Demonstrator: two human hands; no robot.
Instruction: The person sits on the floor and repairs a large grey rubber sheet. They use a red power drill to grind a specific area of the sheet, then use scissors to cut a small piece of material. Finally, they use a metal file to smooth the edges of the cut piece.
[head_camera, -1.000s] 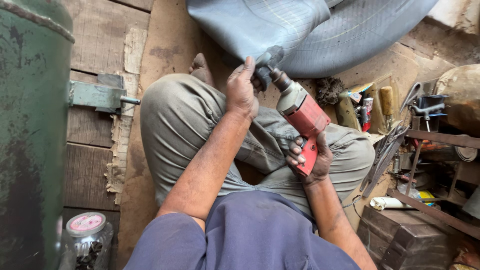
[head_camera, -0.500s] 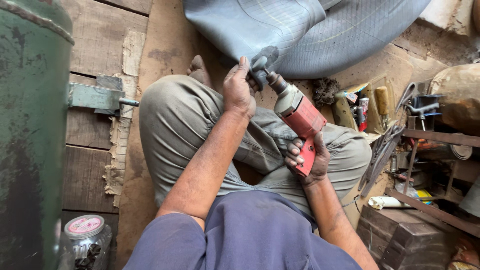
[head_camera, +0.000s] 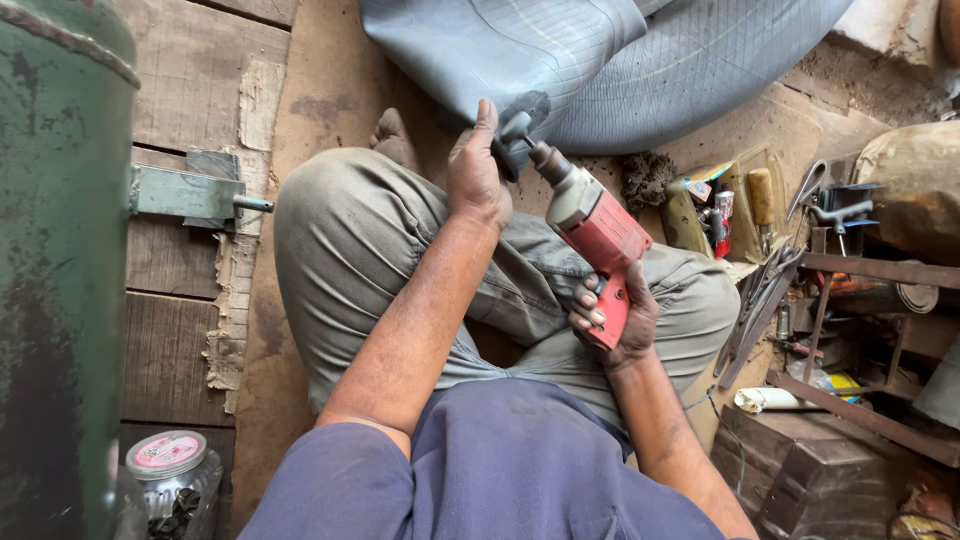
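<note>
Person sits cross-legged on a wooden floor (head_camera: 190, 90), seen from above. Right hand (head_camera: 612, 318) wraps fully round the grip of a red power tool (head_camera: 598, 228), fingers curled closed on the handle, over the right knee. Tool angles up and to the far left; its dark tip (head_camera: 522, 128) meets the folded edge of a grey rubber inner tube (head_camera: 520, 50) that lies across the far side of the scene. Left hand (head_camera: 476, 172) sits at that same edge, just left of the tip, fingers bent over the rubber and pressing it; whether the thumb pinches underneath cannot be told.

Left: a tall green metal tank (head_camera: 55, 260) with a grey bracket (head_camera: 190, 195). Near left corner: a glass jar (head_camera: 170, 485) with a pink lid. Right: a clutter of hand tools (head_camera: 770, 260) and metal scraps.
</note>
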